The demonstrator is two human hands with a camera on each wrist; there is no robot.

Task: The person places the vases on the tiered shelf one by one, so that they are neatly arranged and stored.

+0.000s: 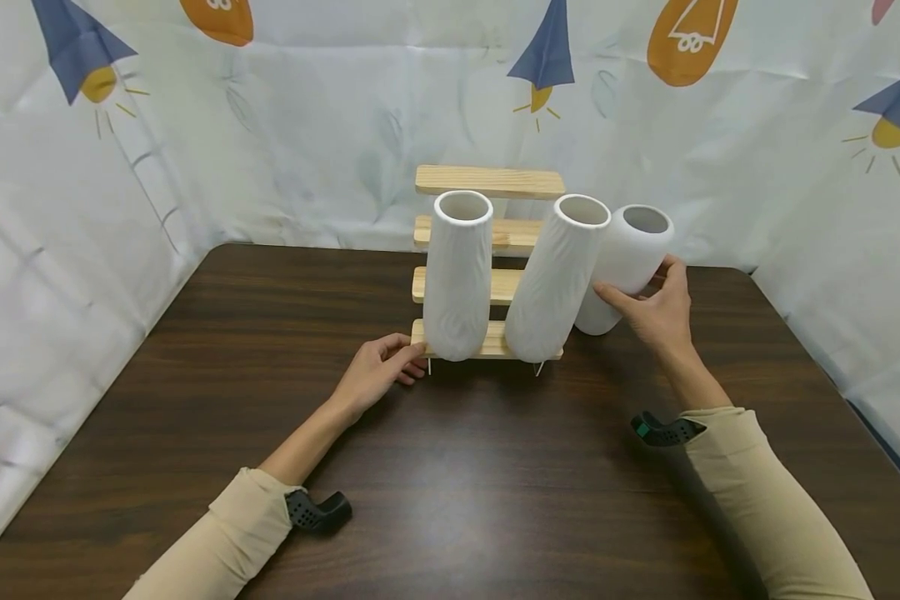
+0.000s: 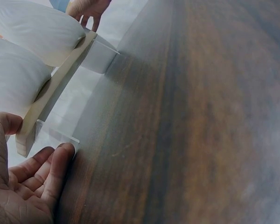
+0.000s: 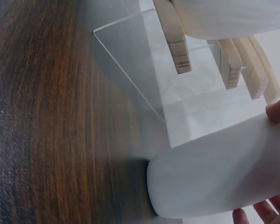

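A tiered display stand (image 1: 490,182) with pale wooden slats and clear side supports (image 3: 130,56) stands on the table. On its lowest slat are two ribbed white vases: the left one (image 1: 457,283) nearly upright, the right one (image 1: 557,279) leaning right. My left hand (image 1: 375,371) holds the stand's lower left corner, thumb on the slat end and fingers curled by the clear support. Just right of the stand, my right hand (image 1: 657,312) grips a smooth white vase (image 1: 632,254) around its upper body. That vase (image 3: 214,172) tilts slightly, its base at the tabletop.
The dark wood table (image 1: 450,483) spreads in front of the stand. Behind it hangs a white printed cloth (image 1: 307,142), close to the table's back edge. A black wrist device (image 1: 318,511) sits at the left cuff, and another (image 1: 667,430) at the right cuff.
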